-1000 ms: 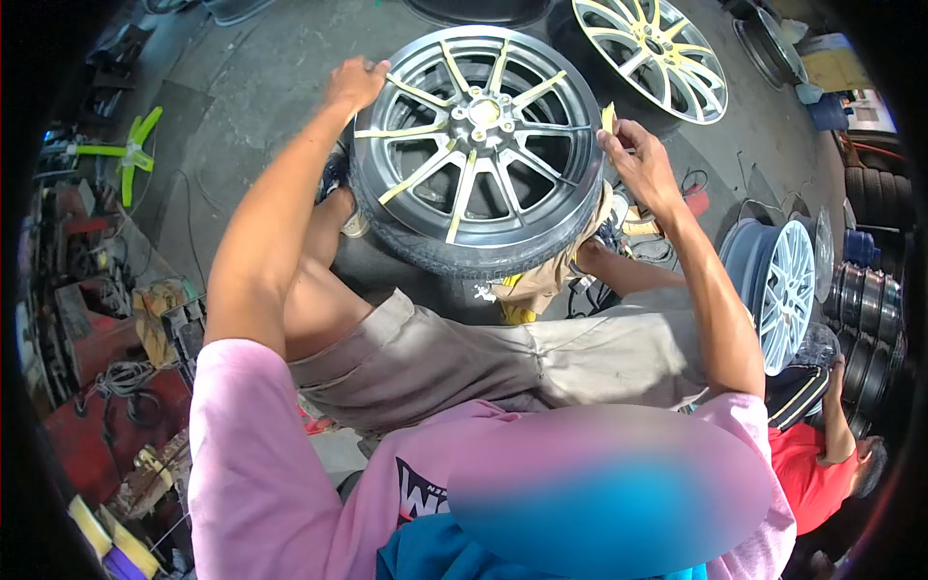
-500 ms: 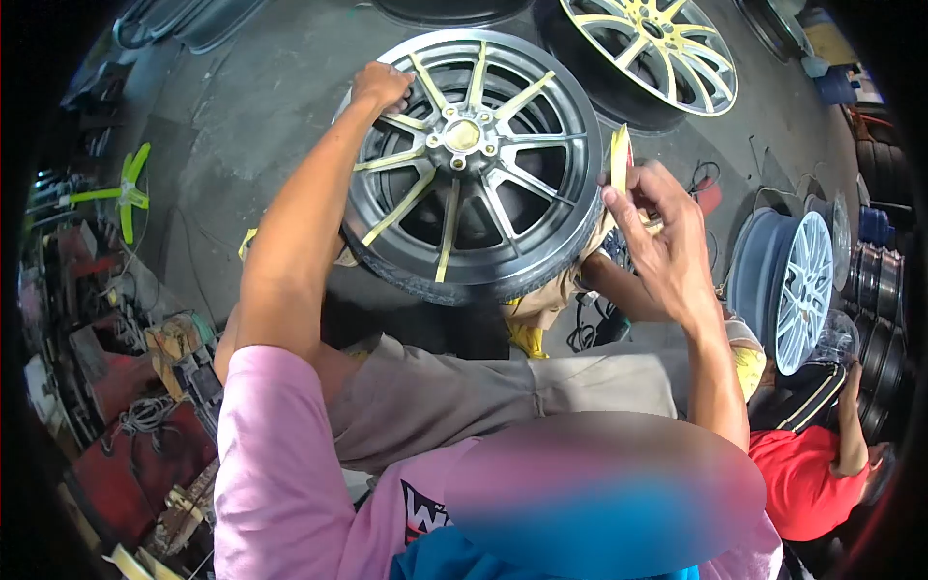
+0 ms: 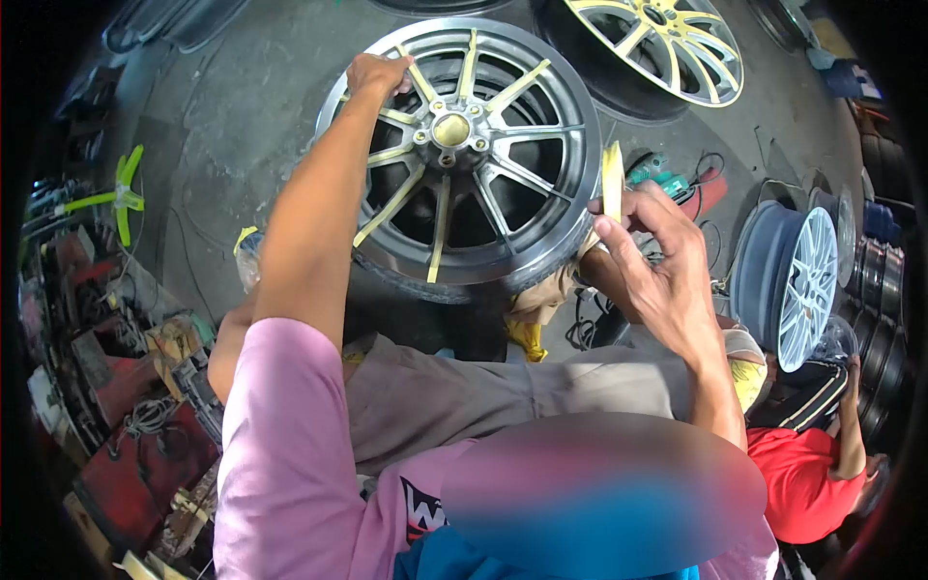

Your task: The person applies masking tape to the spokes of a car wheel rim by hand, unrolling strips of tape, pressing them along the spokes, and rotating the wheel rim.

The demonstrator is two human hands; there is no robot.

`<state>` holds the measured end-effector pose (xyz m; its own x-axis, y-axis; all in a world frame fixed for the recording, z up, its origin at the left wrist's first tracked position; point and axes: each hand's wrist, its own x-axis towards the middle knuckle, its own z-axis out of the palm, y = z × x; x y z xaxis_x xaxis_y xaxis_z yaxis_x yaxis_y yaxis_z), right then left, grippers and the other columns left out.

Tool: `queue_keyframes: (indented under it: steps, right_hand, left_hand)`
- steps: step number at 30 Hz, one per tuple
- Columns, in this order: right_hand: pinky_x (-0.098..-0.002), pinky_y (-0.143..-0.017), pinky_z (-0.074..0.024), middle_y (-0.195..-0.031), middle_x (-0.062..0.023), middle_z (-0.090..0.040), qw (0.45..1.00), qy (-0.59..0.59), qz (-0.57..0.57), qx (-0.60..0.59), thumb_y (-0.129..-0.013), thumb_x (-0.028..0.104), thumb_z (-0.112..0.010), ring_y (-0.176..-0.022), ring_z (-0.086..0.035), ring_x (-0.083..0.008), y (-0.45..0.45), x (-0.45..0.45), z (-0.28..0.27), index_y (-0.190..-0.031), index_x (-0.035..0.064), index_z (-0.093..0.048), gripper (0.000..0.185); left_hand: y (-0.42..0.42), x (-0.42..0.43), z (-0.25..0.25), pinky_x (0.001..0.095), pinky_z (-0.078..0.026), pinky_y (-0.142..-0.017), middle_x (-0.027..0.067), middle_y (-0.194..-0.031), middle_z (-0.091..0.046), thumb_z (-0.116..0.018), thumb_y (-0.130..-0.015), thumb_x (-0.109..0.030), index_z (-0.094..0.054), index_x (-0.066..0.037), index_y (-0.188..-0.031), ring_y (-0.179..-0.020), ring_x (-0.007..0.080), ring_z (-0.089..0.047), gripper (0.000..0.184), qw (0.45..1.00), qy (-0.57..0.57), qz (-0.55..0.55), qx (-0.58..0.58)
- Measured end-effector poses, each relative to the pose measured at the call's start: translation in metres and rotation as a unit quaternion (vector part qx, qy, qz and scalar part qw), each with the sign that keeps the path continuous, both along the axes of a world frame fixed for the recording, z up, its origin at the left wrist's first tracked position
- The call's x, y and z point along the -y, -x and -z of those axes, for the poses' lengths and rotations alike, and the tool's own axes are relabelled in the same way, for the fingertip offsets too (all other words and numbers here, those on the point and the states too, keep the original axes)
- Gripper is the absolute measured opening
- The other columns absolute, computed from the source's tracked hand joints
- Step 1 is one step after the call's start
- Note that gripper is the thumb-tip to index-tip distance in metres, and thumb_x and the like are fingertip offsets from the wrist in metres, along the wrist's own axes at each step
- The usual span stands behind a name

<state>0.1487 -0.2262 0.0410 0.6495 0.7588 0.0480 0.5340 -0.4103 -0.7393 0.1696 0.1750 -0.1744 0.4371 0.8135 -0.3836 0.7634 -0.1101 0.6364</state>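
Right hand (image 3: 665, 276) pinches yellow tape (image 3: 612, 181); left hand (image 3: 377, 74) at wheel (image 3: 450, 130), upper left, underside hidden, grip unclear.

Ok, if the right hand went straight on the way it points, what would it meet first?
For the right hand, holding yellow tape, probably the outer edge of the taped wheel; depth is unclear in this single view, so it might pass above instead.

left arm (image 3: 309, 227): extended forward, nearly straight | left hand (image 3: 380, 74): back up, fingers curled, tips partly hidden | right forearm (image 3: 717, 391): forward, angled slightly inward | right hand (image 3: 669, 261): thumb-and-finger pinch, remaining fingers bent
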Motion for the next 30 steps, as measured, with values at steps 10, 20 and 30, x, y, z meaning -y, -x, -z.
queue_keyframes:
  steps: [10,20,30]
  right_hand:
    - [-0.0373,-0.065,-0.0425,-0.077,-0.0110,-0.051,1.000,0.001,0.001,-0.017,-0.091,0.012,-0.069,-0.069,-0.050,-0.0246,0.006,0.005,-0.003,-0.092,-0.0038,-0.062,0.017]
    - [-0.0341,-0.058,-0.0404,-0.079,-0.0098,-0.048,0.997,0.051,-0.001,-0.063,-0.091,0.009,-0.068,-0.066,-0.049,-0.0218,0.007,0.002,0.001,-0.092,-0.0031,-0.061,0.014]
    - [-0.0420,-0.067,-0.0409,-0.077,-0.0142,-0.048,0.999,0.027,-0.030,-0.028,-0.092,0.015,-0.066,-0.070,-0.049,-0.0320,0.007,0.006,0.003,-0.087,-0.0051,-0.057,0.022]
  left_hand:
    - [0.026,-0.015,0.001,0.0253,-0.041,-0.041,0.0070,-0.063,-0.065,-0.076,-0.085,-0.050,-0.069,0.000,-0.076,-0.048,0.0127,-0.058,0.050,0.986,0.102,0.018,0.132]
    - [0.006,-0.007,0.017,0.0255,-0.045,-0.042,0.0049,-0.061,-0.068,-0.082,-0.081,-0.041,-0.071,-0.003,-0.065,-0.048,0.0115,-0.060,0.042,0.996,0.076,0.006,0.046]
    - [0.004,-0.002,0.014,0.0253,-0.039,-0.042,0.0070,-0.066,-0.067,-0.083,-0.078,-0.047,-0.067,-0.002,-0.068,-0.052,0.0125,-0.060,0.048,0.984,0.133,-0.046,0.109]
